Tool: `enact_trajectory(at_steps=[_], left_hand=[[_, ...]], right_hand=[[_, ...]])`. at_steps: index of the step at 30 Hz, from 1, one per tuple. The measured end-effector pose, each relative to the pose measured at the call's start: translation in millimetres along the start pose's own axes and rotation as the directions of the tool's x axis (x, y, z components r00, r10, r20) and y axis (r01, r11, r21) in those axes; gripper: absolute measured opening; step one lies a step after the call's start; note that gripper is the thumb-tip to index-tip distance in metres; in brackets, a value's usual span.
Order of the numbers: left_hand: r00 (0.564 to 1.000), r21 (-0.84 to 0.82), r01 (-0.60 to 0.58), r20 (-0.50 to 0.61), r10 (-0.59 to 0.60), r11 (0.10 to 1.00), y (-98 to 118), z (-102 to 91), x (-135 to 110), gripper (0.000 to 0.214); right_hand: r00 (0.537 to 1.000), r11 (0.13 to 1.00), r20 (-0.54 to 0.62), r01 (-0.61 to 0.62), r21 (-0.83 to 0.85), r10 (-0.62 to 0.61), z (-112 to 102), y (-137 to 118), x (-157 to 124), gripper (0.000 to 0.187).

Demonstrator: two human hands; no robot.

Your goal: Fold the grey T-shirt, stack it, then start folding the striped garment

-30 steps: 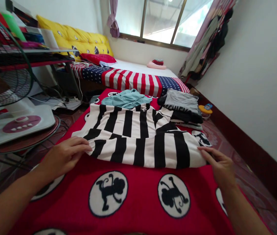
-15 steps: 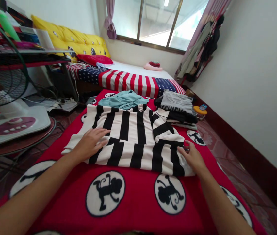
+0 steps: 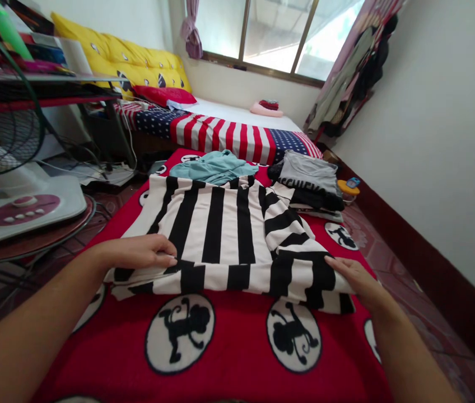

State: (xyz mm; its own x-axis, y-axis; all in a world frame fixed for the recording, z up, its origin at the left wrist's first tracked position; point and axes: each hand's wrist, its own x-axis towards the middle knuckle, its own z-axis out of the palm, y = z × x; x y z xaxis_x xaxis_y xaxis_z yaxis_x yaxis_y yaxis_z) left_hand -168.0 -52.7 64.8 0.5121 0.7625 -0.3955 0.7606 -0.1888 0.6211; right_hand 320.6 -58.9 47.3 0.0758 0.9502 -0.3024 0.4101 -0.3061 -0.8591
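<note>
A black-and-white striped shirt (image 3: pixel 213 224) lies spread on the red blanket (image 3: pixel 241 347), its near part folded over in a band. At the left end of that band, my left hand (image 3: pixel 147 252) is closed, fingers curled and thumb pinching the cloth at the fold's edge. My right hand (image 3: pixel 353 275) grips the right end of the same band, with its fingertips on a black stripe and the thumb mostly hidden. A light-blue garment (image 3: pixel 216 167) lies loosely just beyond the shirt's far edge.
Beyond the shirt on the right is a stack of folded clothes (image 3: pixel 310 178) with a grey garment on top. A fan (image 3: pixel 23 207) stands on a round stool to the left. Past the blanket is a bed (image 3: pixel 229 134); a wall (image 3: pixel 451 140) runs along the right.
The upper edge of the folded band has come nearer to me. My left hand has gone from outstretched fingers to a pinch, and my right hand has moved outward to the right.
</note>
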Motion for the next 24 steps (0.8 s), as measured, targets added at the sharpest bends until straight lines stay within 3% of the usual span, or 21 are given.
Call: enact_trajectory(at_steps=[2, 4, 5, 7, 9, 11, 13, 15, 17, 20, 22, 24], left_hand=[[0.999, 0.026, -0.025, 0.040, 0.024, 0.999, 0.8, -1.1, 2.3, 0.033], [0.990, 0.144, 0.014, -0.139, 0.006, 0.989, 0.8, 3.8, 8.5, 0.032], [0.959, 0.232, 0.076, -0.284, -0.007, 0.970, 0.5, 8.7, 12.6, 0.031], [0.830, 0.397, 0.241, -0.557, 0.023, 0.886, -0.4, 22.3, 21.8, 0.028], [0.713, 0.494, 0.337, -0.690, 0.126, 0.801, -0.8, 37.4, 29.9, 0.025], [0.659, 0.529, 0.303, -0.717, 0.227, 0.792, 1.1, 50.1, 35.6, 0.025], [0.639, 0.524, 0.177, -0.705, 0.308, 0.833, 6.3, 59.2, 39.9, 0.029], [0.660, 0.526, 0.023, -0.647, 0.383, 0.850, 13.0, 67.0, 44.8, 0.032], [0.708, 0.543, -0.078, -0.561, 0.430, 0.836, 17.0, 76.4, 51.6, 0.038], [0.792, 0.558, -0.095, -0.459, 0.402, 0.825, 13.7, 92.3, 62.2, 0.058], [0.826, 0.547, -0.072, -0.436, 0.357, 0.834, 10.1, 98.7, 65.9, 0.062], [0.857, 0.526, -0.046, -0.416, 0.305, 0.849, 12.7, 98.9, 66.7, 0.062]], right_hand=[[0.999, 1.000, 0.039, 0.017, -0.005, -0.016, -3.0, -4.0, 3.0, 0.044], [0.986, 0.987, -0.101, 0.120, -0.107, -0.131, -0.9, -2.8, 11.0, 0.044], [0.948, 0.959, -0.223, 0.176, -0.222, -0.226, 2.8, -0.3, 16.1, 0.043], [0.794, 0.822, -0.386, 0.233, -0.520, -0.469, 15.5, 6.4, 25.0, 0.040], [0.636, 0.629, -0.361, 0.257, -0.734, -0.682, 33.3, 11.8, 28.8, 0.035], [0.541, 0.478, -0.244, 0.348, -0.807, -0.805, 52.6, 13.1, 25.7, 0.032], [0.495, 0.382, -0.130, 0.451, -0.807, -0.859, 69.8, 10.9, 18.9, 0.030], [0.507, 0.316, -0.024, 0.501, -0.806, -0.862, 83.4, 9.8, 13.6, 0.034], [0.580, 0.291, 0.045, 0.472, -0.832, -0.814, 93.1, 14.2, 13.6, 0.046], [0.706, 0.275, 0.096, 0.393, -0.878, -0.702, 101.5, 30.5, 22.4, 0.062], [0.738, 0.265, 0.111, 0.372, -0.890, -0.666, 104.0, 41.1, 29.0, 0.065], [0.738, 0.261, 0.109, 0.368, -0.893, -0.666, 104.8, 46.8, 32.8, 0.066]])
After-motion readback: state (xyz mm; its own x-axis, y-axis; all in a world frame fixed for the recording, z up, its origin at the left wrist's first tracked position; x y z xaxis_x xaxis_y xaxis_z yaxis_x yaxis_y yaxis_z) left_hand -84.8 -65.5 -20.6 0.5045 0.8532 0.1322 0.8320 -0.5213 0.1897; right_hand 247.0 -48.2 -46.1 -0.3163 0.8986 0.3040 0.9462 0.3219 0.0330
